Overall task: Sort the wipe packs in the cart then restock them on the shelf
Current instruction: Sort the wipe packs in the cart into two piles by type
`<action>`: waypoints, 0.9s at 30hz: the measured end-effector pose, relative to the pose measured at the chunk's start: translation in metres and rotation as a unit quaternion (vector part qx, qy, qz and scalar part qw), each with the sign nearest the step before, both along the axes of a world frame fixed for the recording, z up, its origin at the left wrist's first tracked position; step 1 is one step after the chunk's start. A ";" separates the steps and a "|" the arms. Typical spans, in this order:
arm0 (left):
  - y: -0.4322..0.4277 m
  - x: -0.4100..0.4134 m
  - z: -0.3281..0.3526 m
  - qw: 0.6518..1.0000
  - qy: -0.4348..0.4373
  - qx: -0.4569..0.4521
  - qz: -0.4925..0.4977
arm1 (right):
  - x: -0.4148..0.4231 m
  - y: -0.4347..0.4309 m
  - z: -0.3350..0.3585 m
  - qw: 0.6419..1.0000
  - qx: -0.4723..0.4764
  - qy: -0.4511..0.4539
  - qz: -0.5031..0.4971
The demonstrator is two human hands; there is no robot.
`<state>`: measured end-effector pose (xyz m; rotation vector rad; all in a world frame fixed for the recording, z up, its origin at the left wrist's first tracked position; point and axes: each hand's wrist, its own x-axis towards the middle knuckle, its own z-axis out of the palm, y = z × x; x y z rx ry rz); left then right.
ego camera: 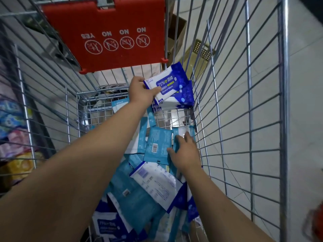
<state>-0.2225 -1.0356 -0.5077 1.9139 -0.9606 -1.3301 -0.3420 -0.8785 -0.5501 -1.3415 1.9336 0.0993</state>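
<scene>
The step in hand is the sorting inside the silver wire shopping cart (pixel 244 102); I judge the restocking has not begun, since many packs lie mixed on the cart floor.

The left hand (pixel 141 92) reaches to the far right corner, below the red plastic seat flap (pixel 104 32). Its fingers and thumb pinch the near end of a dark blue and white soft pack of alcohol wipes (pixel 168 83). This pack is on top of, or just above, a small pile of the same dark blue packs (pixel 176 103) in that corner; if it already rests there I cannot tell.

The right hand (pixel 185 152) is lower, near the right wall. Its fingers are spread and a little bent over a light blue flat wipe pack (pixel 180 133), with the thumb at the pack's left edge. Whether they really grip it I cannot tell. Just beside it lies another light blue pack with a barcode (pixel 157 145).

Next, the left hand probably should set its pack squarely on the pile and let go. The right hand needs a firm hold on the thin, slippery light blue pack, then a separate place for that kind.
</scene>
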 end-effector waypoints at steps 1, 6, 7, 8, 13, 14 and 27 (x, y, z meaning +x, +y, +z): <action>0.003 0.002 -0.005 1.000 0.005 -0.013 0.022 | 0.001 0.003 -0.001 1.000 -0.014 -0.001 0.001; 0.005 0.008 -0.012 0.998 0.060 -0.019 -0.016 | 0.010 0.009 -0.002 0.999 -0.045 -0.005 -0.022; 0.002 0.008 -0.013 0.998 0.060 -0.015 -0.028 | 0.012 0.009 -0.001 0.999 -0.045 -0.009 -0.028; -0.001 0.007 -0.012 0.998 0.057 -0.016 -0.037 | 0.012 0.008 -0.001 0.999 -0.041 -0.009 -0.033; -0.011 0.017 -0.009 0.994 0.021 -0.102 0.022 | 0.018 -0.001 0.004 0.999 -0.017 0.022 -0.031; -0.006 0.023 -0.011 0.992 -0.009 -0.117 0.044 | 0.021 -0.003 0.005 0.999 -0.003 0.037 -0.015; 0.056 0.103 -0.045 0.977 -0.099 0.170 -0.085 | 0.047 -0.050 0.018 0.938 -0.042 -0.242 -0.246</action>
